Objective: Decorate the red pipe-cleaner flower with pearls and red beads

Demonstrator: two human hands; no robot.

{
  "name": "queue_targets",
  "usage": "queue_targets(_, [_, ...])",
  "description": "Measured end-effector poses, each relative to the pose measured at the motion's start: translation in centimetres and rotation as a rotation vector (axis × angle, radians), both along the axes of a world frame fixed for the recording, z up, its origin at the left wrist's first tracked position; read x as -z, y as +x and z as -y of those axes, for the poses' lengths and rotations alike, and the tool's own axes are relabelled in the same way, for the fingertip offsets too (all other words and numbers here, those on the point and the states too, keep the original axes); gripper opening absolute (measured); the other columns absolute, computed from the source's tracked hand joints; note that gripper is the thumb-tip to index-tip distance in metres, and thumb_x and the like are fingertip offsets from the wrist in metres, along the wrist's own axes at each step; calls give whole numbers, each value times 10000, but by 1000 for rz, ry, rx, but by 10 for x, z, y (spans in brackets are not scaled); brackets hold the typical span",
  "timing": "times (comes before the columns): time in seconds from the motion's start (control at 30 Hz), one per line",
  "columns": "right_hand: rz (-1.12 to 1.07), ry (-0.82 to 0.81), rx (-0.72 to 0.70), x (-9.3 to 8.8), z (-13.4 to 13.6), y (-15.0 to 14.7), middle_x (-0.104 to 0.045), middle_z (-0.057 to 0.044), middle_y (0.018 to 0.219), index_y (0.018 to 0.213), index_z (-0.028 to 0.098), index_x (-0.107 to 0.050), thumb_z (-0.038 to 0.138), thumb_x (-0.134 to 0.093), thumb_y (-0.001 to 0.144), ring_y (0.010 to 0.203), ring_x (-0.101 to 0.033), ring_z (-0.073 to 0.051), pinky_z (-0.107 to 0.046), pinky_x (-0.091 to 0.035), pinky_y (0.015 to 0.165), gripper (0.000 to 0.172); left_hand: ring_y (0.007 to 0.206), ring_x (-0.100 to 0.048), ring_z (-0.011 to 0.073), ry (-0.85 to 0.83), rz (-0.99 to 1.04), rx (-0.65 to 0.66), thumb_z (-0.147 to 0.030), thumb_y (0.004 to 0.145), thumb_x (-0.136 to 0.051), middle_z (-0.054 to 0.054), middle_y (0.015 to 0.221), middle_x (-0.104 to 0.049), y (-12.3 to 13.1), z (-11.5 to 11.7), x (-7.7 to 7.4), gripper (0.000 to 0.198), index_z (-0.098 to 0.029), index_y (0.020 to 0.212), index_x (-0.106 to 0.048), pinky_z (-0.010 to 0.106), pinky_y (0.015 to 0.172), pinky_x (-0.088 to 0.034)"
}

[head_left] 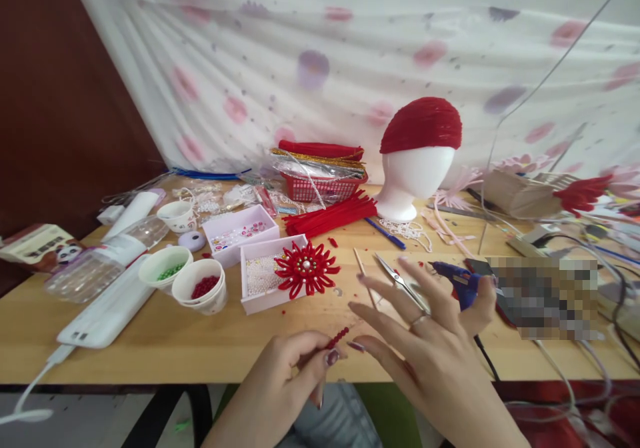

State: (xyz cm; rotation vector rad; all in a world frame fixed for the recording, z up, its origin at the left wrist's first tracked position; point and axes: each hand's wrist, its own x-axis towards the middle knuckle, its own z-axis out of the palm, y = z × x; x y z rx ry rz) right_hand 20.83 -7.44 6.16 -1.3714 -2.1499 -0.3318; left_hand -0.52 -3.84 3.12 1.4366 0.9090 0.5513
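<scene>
Between the thumb and fingers of my left hand (295,371) I pinch a short string of dark red beads (339,337), its end sticking out to the upper right. My right hand (430,341) is spread with the fingers apart, a ring on one finger, holding nothing. Beyond that hand lie silver scissors (400,280), a thin wooden stick (367,278) and a blue glue gun (463,283), partly hidden by my thumb. A red flower with pearl beads (307,268) rests against a white box of pearls (263,298).
Paper cups hold red beads (204,288) and green beads (170,271). A white foam head (410,171) wears a red cap, beside red fuzzy stems (333,215) and a red basket (325,188). A power strip (95,318) lies left; cables run at the right.
</scene>
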Motion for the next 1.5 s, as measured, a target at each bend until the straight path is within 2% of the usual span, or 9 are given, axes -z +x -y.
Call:
queue_targets(0.13, [108,-81,-115,-4,2,1,-808,-8,911,1039,288,-709,60,-492,960,1169,-686,-293,-636,-260,1193,325,622,-587,162,160,-81,9,-420,984,-481,-22,615,-633,-4,-5,-1,330,-223,888,-727,258,653,-427])
queue_targets(0.2, [122,-166,-160,-4,4,-4,-795,-13,822,1081,235,-690,-14,-441,930,920,-764,-233,-579,-350,1164,383,649,-609,166,218,-113,44,-356,996,-471,-19,646,-664,-6,-7,-3,314,-228,878,-732,265,686,-438])
queue_targets(0.3, [89,-384,-168,-3,11,-10,-774,-28,820,1312,184,-594,-16,-490,907,718,-742,-183,-358,-587,849,463,689,-632,147,263,-139,139,-264,997,-487,-23,698,-694,-8,-10,-8,324,-216,756,-698,248,710,-439])
queue_targets(0.37, [50,-496,-167,-4,15,-12,-748,-16,799,1377,208,-546,13,-504,912,679,-718,-172,-253,-564,634,506,705,-637,128,271,-117,165,-233,991,-512,-34,728,-712,-9,-11,-10,327,-210,702,-663,229,719,-439])
queue_targets(0.5, [-76,-486,-264,-7,16,-12,-661,26,680,1300,211,-597,-30,-372,870,571,-637,-131,-205,-488,561,542,716,-659,119,279,-89,151,-233,990,-516,-47,741,-723,-11,-11,-12,272,-215,754,-650,218,709,-456])
queue_targets(0.9, [-295,-447,-319,4,7,-5,-573,49,626,1177,161,-648,-15,-360,915,530,-572,-93,-182,-444,546,427,708,-717,81,447,-9,28,-222,976,-564,-66,777,-768,-12,-16,-2,167,-246,898,-709,148,647,-515])
queue_targets(1.1, [-305,-416,-251,-1,5,3,-664,17,699,1173,133,-659,-23,-363,911,501,-567,-67,-148,-460,529,425,681,-712,41,563,47,-65,-165,961,-598,-111,725,-758,-9,-20,0,171,-290,945,-714,93,687,-522])
queue_targets(1.27, [-290,-381,-249,0,2,8,-581,59,631,1204,172,-645,-39,-379,894,500,-559,-64,-129,-443,526,460,700,-721,53,546,46,-78,-176,977,-586,-99,748,-769,-12,-22,5,178,-294,992,-718,112,702,-541])
queue_targets(1.5, [-268,-388,-233,7,0,11,-706,20,811,1262,229,-590,-30,-388,913,636,-657,-71,-129,-474,583,479,689,-718,67,501,29,-98,-205,977,-593,-80,740,-773,-10,-22,6,161,-280,998,-734,126,684,-543])
